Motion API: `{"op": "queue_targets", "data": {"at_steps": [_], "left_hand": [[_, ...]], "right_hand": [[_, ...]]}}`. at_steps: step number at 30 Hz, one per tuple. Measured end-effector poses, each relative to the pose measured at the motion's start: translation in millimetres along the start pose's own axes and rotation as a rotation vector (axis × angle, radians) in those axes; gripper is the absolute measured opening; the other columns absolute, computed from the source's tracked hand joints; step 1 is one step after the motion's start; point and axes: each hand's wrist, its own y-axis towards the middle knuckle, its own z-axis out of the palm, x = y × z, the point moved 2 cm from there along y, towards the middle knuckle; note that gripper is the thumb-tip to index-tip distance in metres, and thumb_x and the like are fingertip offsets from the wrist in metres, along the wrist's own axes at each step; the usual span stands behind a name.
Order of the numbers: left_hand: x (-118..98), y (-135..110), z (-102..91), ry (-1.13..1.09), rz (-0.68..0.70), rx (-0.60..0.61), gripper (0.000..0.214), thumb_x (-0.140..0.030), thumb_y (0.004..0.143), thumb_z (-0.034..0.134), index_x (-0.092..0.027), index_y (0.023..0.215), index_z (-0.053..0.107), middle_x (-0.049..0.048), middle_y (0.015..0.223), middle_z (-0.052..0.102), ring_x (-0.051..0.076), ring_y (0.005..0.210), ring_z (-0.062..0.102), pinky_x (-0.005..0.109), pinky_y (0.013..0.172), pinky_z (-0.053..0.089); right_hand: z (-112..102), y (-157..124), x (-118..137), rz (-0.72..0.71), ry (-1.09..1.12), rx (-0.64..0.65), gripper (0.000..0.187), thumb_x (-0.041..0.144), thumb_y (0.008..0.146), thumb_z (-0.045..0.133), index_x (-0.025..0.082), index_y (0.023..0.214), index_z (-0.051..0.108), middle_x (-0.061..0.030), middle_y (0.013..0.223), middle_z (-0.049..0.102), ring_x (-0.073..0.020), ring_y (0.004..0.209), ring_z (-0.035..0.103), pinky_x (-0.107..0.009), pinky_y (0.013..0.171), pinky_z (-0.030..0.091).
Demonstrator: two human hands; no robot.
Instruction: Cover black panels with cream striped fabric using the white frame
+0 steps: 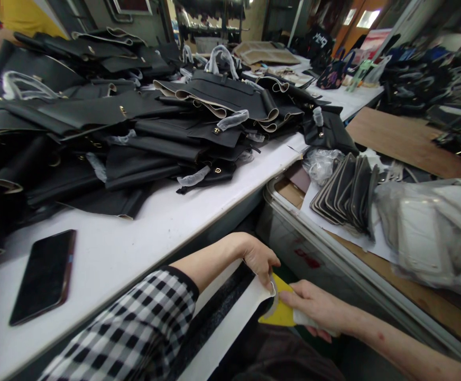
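My left hand [260, 259] is closed, its fingers curled over the end of a black bag piece with a pale lining [224, 323], which lies across my lap. In my right hand [313, 304], just to the right, is a flat yellow piece [282, 312] with pointed corners, pinched between thumb and fingers. Its exact kind I cannot make out. A pale curved edge shows where the yellow piece meets the bag piece near my left fingertips. Something whitish [304, 318] is partly hidden under my right fingers.
Black bags [143, 137] with wrapped handles are heaped on the white table [167, 238]. A phone [44, 275] lies near its front edge. To the right, a bin [294, 238] bears stacked dark flaps [347, 193] and a plastic-wrapped bundle [432, 233]. A person in yellow [30, 16] is far left.
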Motion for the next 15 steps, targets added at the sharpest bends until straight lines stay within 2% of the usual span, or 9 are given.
{"op": "queue_targets", "data": {"at_steps": [5, 10, 15], "left_hand": [[1.8, -0.6, -1.0, 0.022, 0.003, -0.024, 0.091, -0.036, 0.069, 0.068, -0.003, 0.146, 0.033, 0.0155, 0.134, 0.058, 0.027, 0.121, 0.056, 0.03, 0.098, 0.047], [4.8, 1.5, -1.6, 0.029, 0.037, -0.074, 0.082, -0.034, 0.064, 0.072, -0.013, 0.139, 0.047, 0.0082, 0.122, 0.067, 0.03, 0.116, 0.059, 0.034, 0.094, 0.049], [7.2, 2.5, -2.2, 0.075, 0.057, -0.06, 0.083, -0.032, 0.064, 0.073, -0.01, 0.14, 0.046, 0.0109, 0.124, 0.065, 0.03, 0.115, 0.059, 0.033, 0.095, 0.047]], "right_hand": [[11.1, 1.0, -0.9, 0.058, 0.048, -0.061, 0.061, 0.077, 0.085, 0.038, 0.018, 0.089, 0.054, 0.0022, 0.044, 0.053, -0.0084, 0.027, 0.042, -0.014, 0.025, 0.031], [22.1, 5.3, -0.6, 0.06, 0.157, -0.078, 0.065, 0.079, 0.081, 0.041, 0.016, 0.088, 0.057, 0.0017, 0.042, 0.053, -0.0091, 0.027, 0.042, -0.015, 0.026, 0.035], [31.2, 5.4, 1.6, 0.083, 0.221, -0.094, 0.066, 0.079, 0.08, 0.042, 0.015, 0.082, 0.058, 0.0004, 0.042, 0.053, -0.0091, 0.027, 0.042, -0.015, 0.026, 0.034]]}}
